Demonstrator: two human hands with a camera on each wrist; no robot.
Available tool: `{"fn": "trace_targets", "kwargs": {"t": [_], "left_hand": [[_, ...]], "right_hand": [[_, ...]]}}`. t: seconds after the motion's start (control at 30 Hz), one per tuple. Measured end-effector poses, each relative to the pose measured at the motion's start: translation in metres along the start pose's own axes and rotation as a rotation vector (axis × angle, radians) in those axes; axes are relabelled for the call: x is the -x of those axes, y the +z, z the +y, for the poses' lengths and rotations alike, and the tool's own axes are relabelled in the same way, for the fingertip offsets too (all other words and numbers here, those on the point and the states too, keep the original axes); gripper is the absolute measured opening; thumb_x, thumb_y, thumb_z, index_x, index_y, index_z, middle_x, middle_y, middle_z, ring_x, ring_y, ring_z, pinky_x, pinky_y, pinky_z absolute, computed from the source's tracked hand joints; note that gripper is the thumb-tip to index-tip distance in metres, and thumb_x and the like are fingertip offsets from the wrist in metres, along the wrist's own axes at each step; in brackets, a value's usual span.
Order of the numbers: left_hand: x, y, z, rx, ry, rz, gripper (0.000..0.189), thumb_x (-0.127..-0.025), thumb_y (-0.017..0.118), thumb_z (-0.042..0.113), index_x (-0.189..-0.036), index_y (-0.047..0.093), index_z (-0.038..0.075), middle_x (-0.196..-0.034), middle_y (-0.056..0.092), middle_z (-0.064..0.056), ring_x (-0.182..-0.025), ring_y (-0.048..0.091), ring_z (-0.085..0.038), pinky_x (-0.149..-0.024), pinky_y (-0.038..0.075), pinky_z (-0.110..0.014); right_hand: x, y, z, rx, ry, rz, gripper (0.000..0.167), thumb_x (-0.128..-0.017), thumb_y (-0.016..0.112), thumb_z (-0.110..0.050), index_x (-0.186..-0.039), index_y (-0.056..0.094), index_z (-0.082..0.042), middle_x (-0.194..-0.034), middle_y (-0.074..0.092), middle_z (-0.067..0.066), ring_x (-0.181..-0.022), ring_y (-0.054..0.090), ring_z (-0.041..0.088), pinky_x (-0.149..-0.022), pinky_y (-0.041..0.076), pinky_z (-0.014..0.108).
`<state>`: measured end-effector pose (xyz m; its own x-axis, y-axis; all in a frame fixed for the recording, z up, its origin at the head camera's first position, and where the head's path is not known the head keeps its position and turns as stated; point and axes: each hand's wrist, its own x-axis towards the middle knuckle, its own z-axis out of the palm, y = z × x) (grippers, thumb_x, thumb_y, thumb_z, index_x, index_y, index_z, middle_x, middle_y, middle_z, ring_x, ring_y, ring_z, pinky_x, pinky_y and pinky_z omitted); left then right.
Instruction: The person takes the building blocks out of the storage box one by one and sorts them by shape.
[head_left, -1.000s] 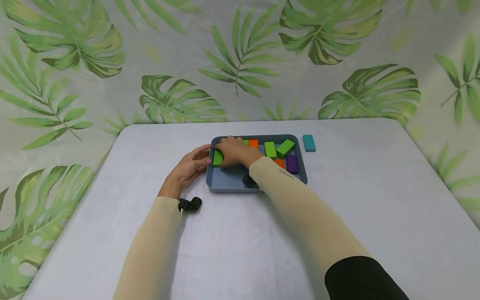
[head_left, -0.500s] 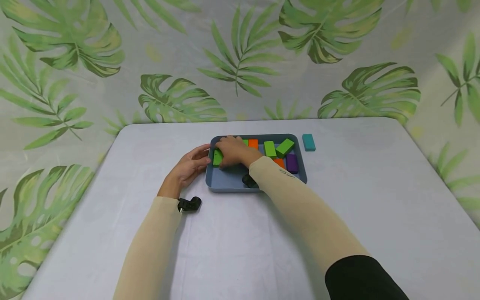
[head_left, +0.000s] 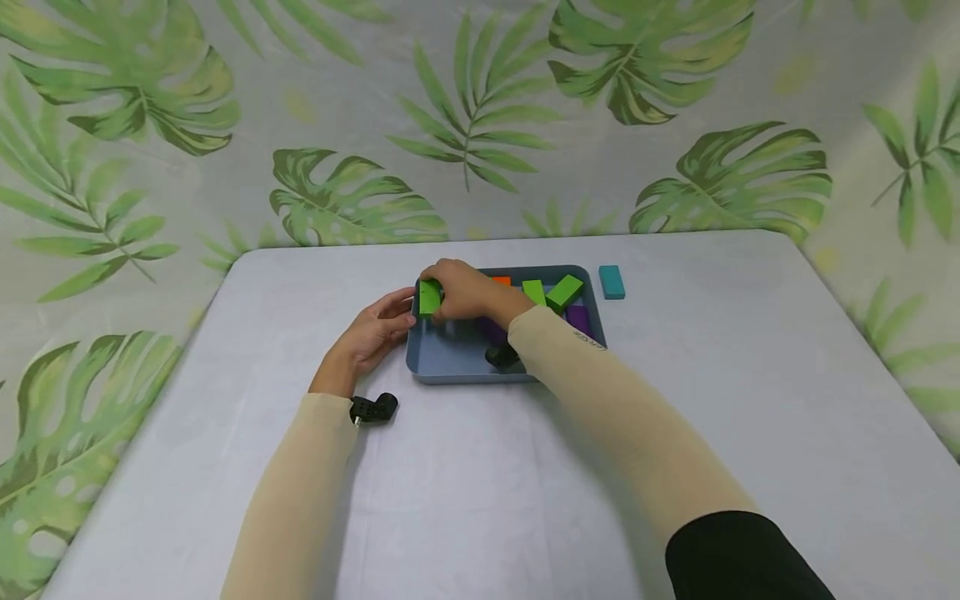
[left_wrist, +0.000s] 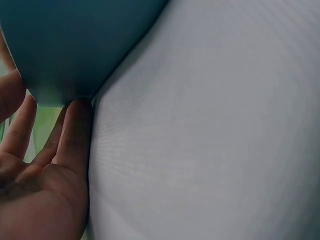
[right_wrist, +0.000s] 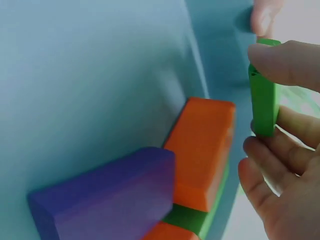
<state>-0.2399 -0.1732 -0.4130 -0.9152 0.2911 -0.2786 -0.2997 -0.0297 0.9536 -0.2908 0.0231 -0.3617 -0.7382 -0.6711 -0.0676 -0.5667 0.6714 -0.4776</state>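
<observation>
My right hand (head_left: 471, 292) pinches a green block (head_left: 430, 299) between thumb and fingers, above the left end of a blue-grey tray (head_left: 457, 367). In the right wrist view that block (right_wrist: 263, 102) stands on end in the grip, held off the tray floor. Against the tray's left wall lies my left hand (head_left: 371, 335), its fairly straight fingers touching the outside, as the left wrist view also shows. Inside the tray are an orange block (right_wrist: 202, 145), a purple block (right_wrist: 107, 195) and several others. My right hand and forearm hide part of the tray.
A teal block (head_left: 611, 282) lies on the white-covered table (head_left: 465, 492), just right of the tray. Two green blocks, one of them a slanted green block (head_left: 565, 292), and a second purple block (head_left: 578, 320) sit in the tray's right half. A leaf-patterned cloth hangs behind.
My right hand has lifted the green block and moved it slightly up and left in the head view. The left hand stays against the tray. The head view has shifted a little.
</observation>
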Motion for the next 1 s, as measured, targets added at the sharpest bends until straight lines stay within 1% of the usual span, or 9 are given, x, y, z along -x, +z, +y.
{"fn": "trace_targets", "kwargs": {"t": [0.07,0.23,0.43,0.57,0.63,0.83,1.0], "left_hand": [[0.0,0.001,0.001,-0.003,0.002,-0.003,0.064,-0.099,0.05,-0.001,-0.157,0.028,0.014,-0.165,0.023,-0.012,-0.149,0.031,-0.026,-0.123,0.028,-0.041],[0.001,-0.002,0.0,0.001,-0.004,0.003,0.065,-0.099,0.051,-0.001,-0.158,0.027,0.014,-0.166,0.022,-0.012,-0.15,0.03,-0.026,-0.124,0.026,-0.042],[0.0,-0.003,0.0,0.011,-0.011,0.011,0.066,-0.098,0.051,-0.002,-0.157,0.027,0.014,-0.167,0.019,-0.011,-0.151,0.027,-0.026,-0.125,0.023,-0.044],[0.0,-0.003,-0.001,0.002,-0.016,0.02,0.065,-0.098,0.052,-0.002,-0.157,0.029,0.015,-0.167,0.02,-0.011,-0.151,0.027,-0.026,-0.125,0.023,-0.044],[0.0,-0.003,-0.001,-0.003,-0.018,0.024,0.065,-0.098,0.053,-0.001,-0.157,0.03,0.016,-0.166,0.021,-0.01,-0.151,0.028,-0.026,-0.125,0.023,-0.044],[0.001,-0.001,0.0,-0.007,-0.019,0.021,0.065,-0.098,0.053,-0.001,-0.157,0.031,0.017,-0.167,0.021,-0.01,-0.151,0.028,-0.025,-0.125,0.023,-0.044],[0.0,0.0,0.0,-0.012,-0.017,0.014,0.065,-0.098,0.053,0.0,-0.157,0.03,0.017,-0.167,0.021,-0.01,-0.151,0.028,-0.025,-0.125,0.024,-0.044]], "right_hand": [[0.005,-0.006,-0.003,-0.019,0.001,0.001,0.067,-0.081,0.077,-0.019,-0.142,0.052,-0.005,-0.132,0.058,0.012,-0.109,0.055,0.023,-0.098,0.047,0.036],[0.017,-0.017,-0.005,-0.064,-0.004,0.009,0.071,-0.081,0.074,-0.018,-0.146,0.047,-0.005,-0.135,0.055,0.011,-0.108,0.052,0.022,-0.095,0.046,0.035],[0.035,-0.034,0.002,-0.039,-0.004,0.0,0.071,-0.084,0.07,-0.021,-0.149,0.043,-0.008,-0.138,0.052,0.011,-0.108,0.05,0.024,-0.093,0.046,0.037],[0.048,-0.043,0.009,-0.032,-0.006,0.017,0.068,-0.084,0.072,-0.02,-0.146,0.047,-0.007,-0.134,0.053,0.011,-0.114,0.052,0.026,-0.098,0.046,0.039],[0.053,-0.045,0.012,-0.028,-0.005,0.021,0.068,-0.083,0.073,-0.019,-0.145,0.048,-0.007,-0.133,0.054,0.011,-0.115,0.052,0.027,-0.1,0.046,0.041],[0.065,-0.045,0.022,0.003,0.006,-0.002,0.068,-0.084,0.073,-0.019,-0.146,0.047,-0.006,-0.14,0.051,0.013,-0.119,0.05,0.029,-0.105,0.045,0.043],[0.075,-0.047,0.029,-0.017,0.037,0.01,0.071,-0.083,0.072,-0.019,-0.147,0.045,-0.008,-0.143,0.049,0.012,-0.122,0.05,0.031,-0.107,0.044,0.045]]}}
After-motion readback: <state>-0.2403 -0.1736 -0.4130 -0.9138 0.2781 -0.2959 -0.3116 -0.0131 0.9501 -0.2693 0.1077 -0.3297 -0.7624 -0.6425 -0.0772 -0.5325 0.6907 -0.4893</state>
